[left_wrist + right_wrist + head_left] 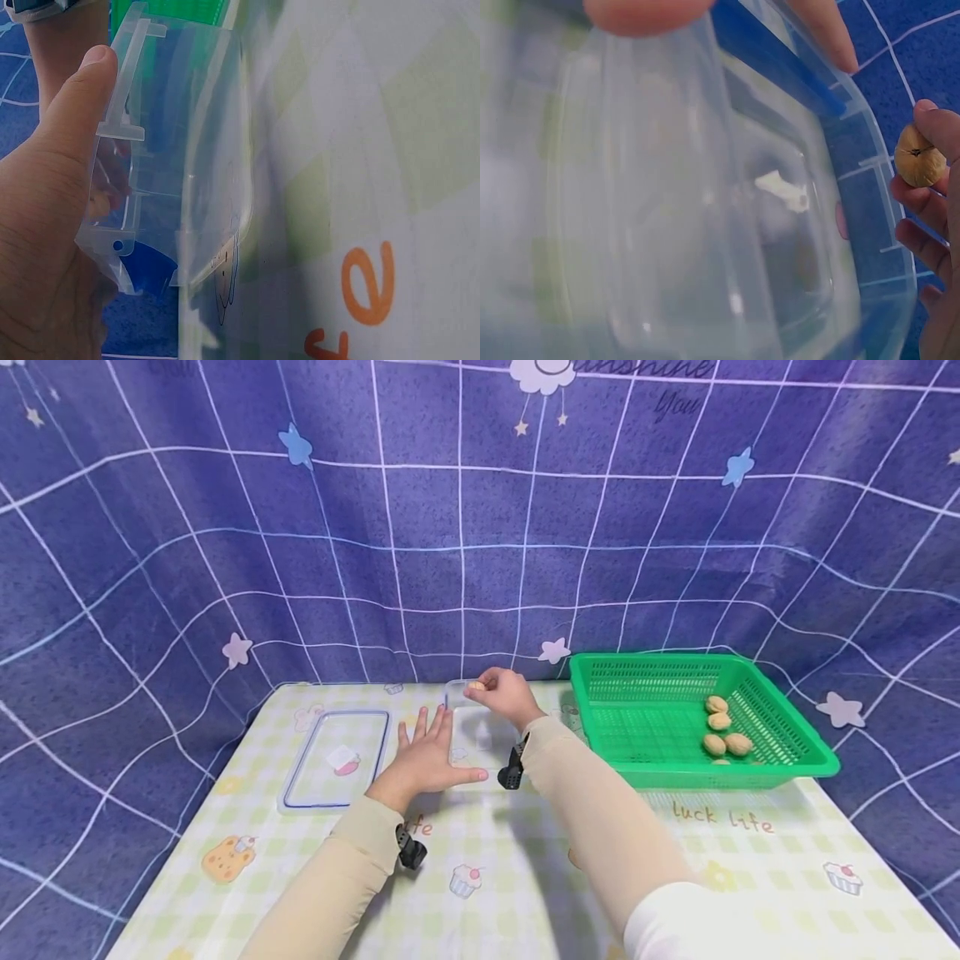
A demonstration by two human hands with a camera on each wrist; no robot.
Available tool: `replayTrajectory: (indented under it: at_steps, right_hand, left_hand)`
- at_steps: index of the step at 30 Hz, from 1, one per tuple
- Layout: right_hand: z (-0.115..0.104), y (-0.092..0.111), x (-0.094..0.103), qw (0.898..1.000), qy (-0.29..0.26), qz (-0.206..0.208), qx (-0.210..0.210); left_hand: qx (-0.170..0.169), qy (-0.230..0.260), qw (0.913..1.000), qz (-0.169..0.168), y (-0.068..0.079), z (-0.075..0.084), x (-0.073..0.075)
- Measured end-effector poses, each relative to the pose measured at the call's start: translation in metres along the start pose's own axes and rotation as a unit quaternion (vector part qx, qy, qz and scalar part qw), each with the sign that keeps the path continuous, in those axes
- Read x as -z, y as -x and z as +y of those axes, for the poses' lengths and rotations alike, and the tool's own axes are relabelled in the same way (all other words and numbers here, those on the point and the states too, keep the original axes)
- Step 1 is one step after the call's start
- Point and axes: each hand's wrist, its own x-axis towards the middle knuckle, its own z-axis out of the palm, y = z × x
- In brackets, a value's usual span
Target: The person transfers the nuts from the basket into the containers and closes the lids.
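A clear plastic container (474, 731) stands on the table beside my left hand (429, 752). That hand lies with fingers spread and its thumb along the container's near side. In the left wrist view the thumb (81, 105) presses the container's rim (127, 90). My right hand (504, 692) hovers over the container's far edge and pinches a walnut (476, 686). The right wrist view shows the walnut (919, 156) held in the fingertips just outside the container's (705, 225) wall.
A green basket (675, 658) with several walnuts (722, 728) sits at the right back. The container's clear lid (335, 760) with a blue seal lies flat to the left. A pale checked tablecloth (600, 860) covers the table; a blue curtain hangs behind.
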Motion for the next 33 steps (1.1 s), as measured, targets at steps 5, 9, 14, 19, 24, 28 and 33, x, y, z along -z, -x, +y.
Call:
replayTrajectory:
  at_steps: [5,9,14,19,24,28,33]
  right_hand:
    - [-0.002,0.0,-0.004,1.0,0.024,-0.002,0.009]
    - [-0.005,0.0,-0.008,0.999,0.03,0.004,0.019]
    - [-0.004,0.0,-0.009,0.999,0.034,-0.001,0.019]
    - [-0.007,-0.001,-0.004,0.999,0.029,0.008,0.02]
    - [-0.011,-0.003,0.011,1.0,0.018,0.008,0.01]
    - [-0.012,-0.004,0.03,1.0,-0.006,0.006,0.006]
    - [-0.008,-0.003,0.06,1.0,-0.024,0.006,0.004]
  left_hand:
    - [0.001,0.001,1.0,-0.001,-0.001,-0.001,-0.001]
    - [-0.001,0.005,1.0,0.002,0.0,-0.002,-0.001]
    - [-0.003,0.004,1.0,-0.003,0.0,-0.001,0.0]
    - [-0.004,0.006,1.0,-0.004,-0.001,0.001,0.0]
    - [-0.002,0.011,0.9999,-0.004,-0.002,0.002,0.001]
    - [-0.001,0.012,0.9999,0.003,-0.003,0.0,-0.001]
    - [-0.005,0.013,0.9999,0.001,-0.005,-0.002,-0.005]
